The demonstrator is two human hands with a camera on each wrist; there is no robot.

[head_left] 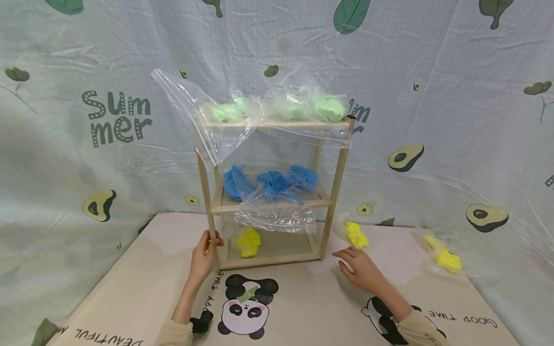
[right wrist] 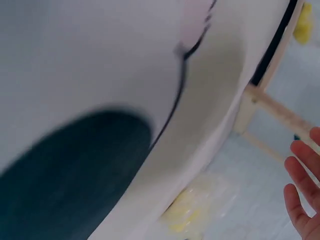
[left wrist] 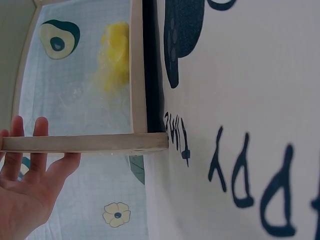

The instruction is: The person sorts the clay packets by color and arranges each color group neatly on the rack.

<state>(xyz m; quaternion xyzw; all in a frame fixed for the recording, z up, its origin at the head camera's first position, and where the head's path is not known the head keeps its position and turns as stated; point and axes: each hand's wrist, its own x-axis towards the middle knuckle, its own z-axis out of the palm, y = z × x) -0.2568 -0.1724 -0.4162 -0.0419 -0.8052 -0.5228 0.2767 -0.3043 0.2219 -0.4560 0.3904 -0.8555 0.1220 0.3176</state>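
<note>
A three-tier wooden shelf (head_left: 271,205) stands on the table. My left hand (head_left: 205,254) holds its front left post (left wrist: 85,144), with fingers passing behind the wood. Off the front right post, my right hand (head_left: 360,269) hovers with loose fingers and nothing in them. On the bottom tier sits a clear bag with a yellow lump (head_left: 248,242). Blue lumps in clear bags (head_left: 273,183) lie on the middle tier. The top tier bears pale green lumps in clear bags (head_left: 330,108), one bag hanging over the left corner.
Right of the shelf, a bagged yellow lump (head_left: 356,235) lies near the table's back edge. Another bagged yellow lump (head_left: 446,258) is farther right. The table cover (head_left: 311,307) has panda prints and lettering. A patterned cloth (head_left: 454,120) hangs behind.
</note>
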